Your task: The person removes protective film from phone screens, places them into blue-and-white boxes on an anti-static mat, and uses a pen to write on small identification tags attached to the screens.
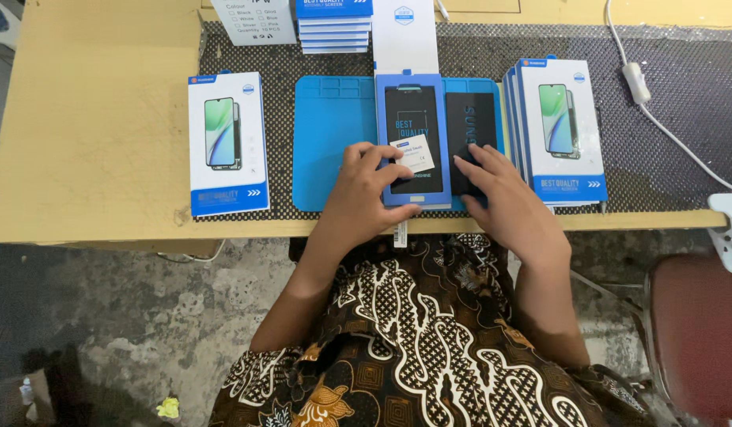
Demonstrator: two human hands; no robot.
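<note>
Both my hands work on a phone screen package at the near edge of the blue mat

My left hand (pixel 371 190) lies on the blue screen tray (pixel 413 142), its fingers pinching the small white label (pixel 414 153) stuck on the black screen there. My right hand (pixel 500 198) rests just right of it, fingers spread flat on a black sleeve (pixel 470 119). Both lie on the blue work mat (pixel 330 142); one phone box (pixel 226 144) sits far left, a stack of boxes (pixel 562 130) right, white cable (pixel 658 119) beyond
</note>
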